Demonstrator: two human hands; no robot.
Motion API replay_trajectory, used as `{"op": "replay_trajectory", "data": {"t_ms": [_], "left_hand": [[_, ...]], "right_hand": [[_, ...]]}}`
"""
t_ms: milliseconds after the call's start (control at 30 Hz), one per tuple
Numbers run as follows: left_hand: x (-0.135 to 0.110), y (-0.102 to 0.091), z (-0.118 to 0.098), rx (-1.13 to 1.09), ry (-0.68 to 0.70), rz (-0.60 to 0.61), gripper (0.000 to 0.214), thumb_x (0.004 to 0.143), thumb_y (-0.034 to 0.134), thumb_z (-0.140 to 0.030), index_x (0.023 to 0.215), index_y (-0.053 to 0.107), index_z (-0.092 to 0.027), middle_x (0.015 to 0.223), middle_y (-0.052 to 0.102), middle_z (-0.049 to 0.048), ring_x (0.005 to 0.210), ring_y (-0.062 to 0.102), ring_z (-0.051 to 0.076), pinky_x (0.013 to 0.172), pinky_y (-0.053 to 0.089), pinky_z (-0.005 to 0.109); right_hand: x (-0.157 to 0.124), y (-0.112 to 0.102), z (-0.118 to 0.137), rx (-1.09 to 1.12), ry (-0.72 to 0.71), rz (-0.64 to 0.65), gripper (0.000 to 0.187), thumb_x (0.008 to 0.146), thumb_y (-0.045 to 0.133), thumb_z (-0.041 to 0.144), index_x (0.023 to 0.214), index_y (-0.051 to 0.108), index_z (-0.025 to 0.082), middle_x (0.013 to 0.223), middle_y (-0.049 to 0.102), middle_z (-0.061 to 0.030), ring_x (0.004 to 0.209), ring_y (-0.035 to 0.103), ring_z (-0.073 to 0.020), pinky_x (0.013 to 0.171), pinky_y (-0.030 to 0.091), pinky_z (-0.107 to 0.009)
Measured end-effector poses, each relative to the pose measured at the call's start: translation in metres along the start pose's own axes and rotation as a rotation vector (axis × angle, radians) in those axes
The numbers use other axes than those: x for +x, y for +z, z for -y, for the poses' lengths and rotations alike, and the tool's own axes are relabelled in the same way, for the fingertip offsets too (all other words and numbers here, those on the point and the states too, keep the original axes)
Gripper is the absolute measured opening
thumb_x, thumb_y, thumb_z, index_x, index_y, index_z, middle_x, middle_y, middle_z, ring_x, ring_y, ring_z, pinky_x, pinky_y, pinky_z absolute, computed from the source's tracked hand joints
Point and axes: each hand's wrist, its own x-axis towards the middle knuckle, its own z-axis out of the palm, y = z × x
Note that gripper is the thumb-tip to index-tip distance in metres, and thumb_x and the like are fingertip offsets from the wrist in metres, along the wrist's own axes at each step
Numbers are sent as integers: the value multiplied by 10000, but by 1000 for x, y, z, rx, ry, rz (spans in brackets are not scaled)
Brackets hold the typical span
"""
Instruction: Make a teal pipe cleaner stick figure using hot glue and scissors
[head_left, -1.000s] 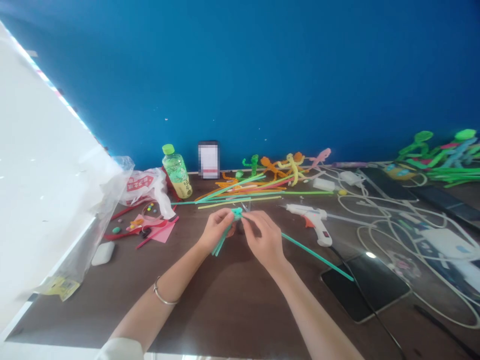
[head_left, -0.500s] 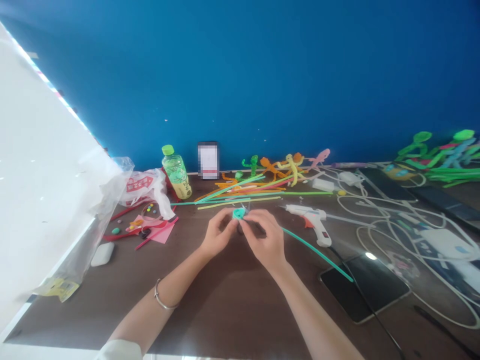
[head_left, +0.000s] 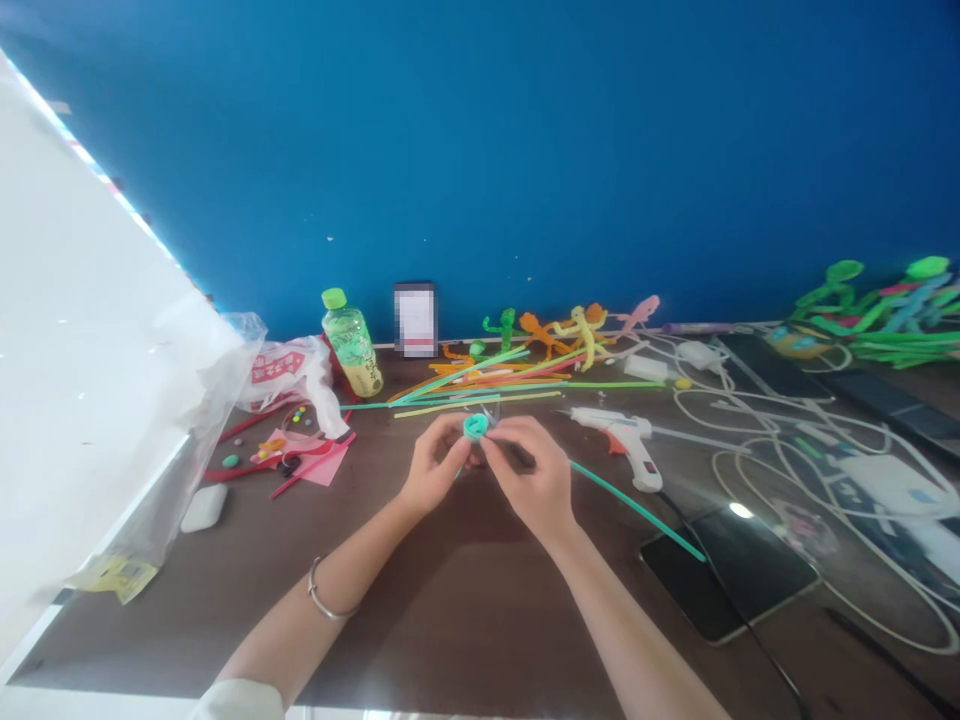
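Between my fingertips is a small coil of teal pipe cleaner (head_left: 475, 427), wound into a round shape. My left hand (head_left: 437, 465) pinches it from the left side. My right hand (head_left: 531, 470) closes its thumb and fingers on the coil's right side. A straight teal pipe cleaner (head_left: 637, 508) runs out from behind my right hand to the lower right, over a dark tablet; whether it joins the coil is hidden. Just behind the coil lie metal scissors (head_left: 492, 408), partly covered by my hands.
A white glue gun (head_left: 626, 437) lies right of my hands, near the tablet (head_left: 750, 590) and tangled cables. Loose pipe cleaners (head_left: 427, 398) and small figures (head_left: 589, 335) line the back. To the left stand a drink bottle (head_left: 352, 345), a plastic bag (head_left: 289, 375) and a white case (head_left: 204, 508).
The teal coil has turned slightly, and its round spiral face shows more now. My right hand has shifted a little to the right. Other things lie as before.
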Motion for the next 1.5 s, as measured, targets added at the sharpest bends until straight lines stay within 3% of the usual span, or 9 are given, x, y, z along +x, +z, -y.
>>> {"op": "replay_trajectory", "data": {"t_ms": [167, 400, 700, 967, 1500], "left_hand": [[1, 1, 0, 22, -16, -91, 293, 751, 585, -394, 953, 559, -183, 680, 564, -5, 528, 490, 82, 529, 423, 225], [2, 1, -1, 55, -24, -117, 292, 736, 598, -399, 933, 562, -186, 683, 565, -8, 508, 475, 74, 504, 404, 214], [2, 2, 0, 49, -1, -111, 261, 740, 606, -357, 938, 561, -192, 719, 565, -8, 519, 494, 69, 509, 417, 210], [2, 2, 2, 37, -15, -127, 302, 705, 635, -379, 924, 558, -185, 726, 572, -1, 522, 486, 70, 492, 421, 204], [3, 2, 5, -71, -92, -93, 307, 682, 658, -379, 899, 556, -187, 686, 559, -24, 474, 465, 54, 446, 376, 194]], "right_hand": [[1, 0, 1, 106, 77, 19, 26, 740, 621, 226, 721, 626, 209, 768, 618, -31, 709, 595, -155, 622, 500, -280], [4, -2, -2, 213, 139, 102, 63, 742, 624, 250, 707, 617, 198, 741, 620, -32, 698, 598, -155, 643, 514, -288], [5, -3, 0, 164, 96, 85, 49, 747, 610, 209, 702, 596, 195, 745, 607, -26, 697, 585, -142, 632, 499, -271], [4, -2, 0, 150, 115, 132, 50, 777, 560, 218, 737, 578, 194, 747, 593, -25, 661, 570, -130, 492, 443, -218], [-1, -1, -5, -36, 63, 202, 63, 814, 479, 181, 761, 506, 204, 784, 572, -27, 743, 542, -158, 580, 423, -249]]}}
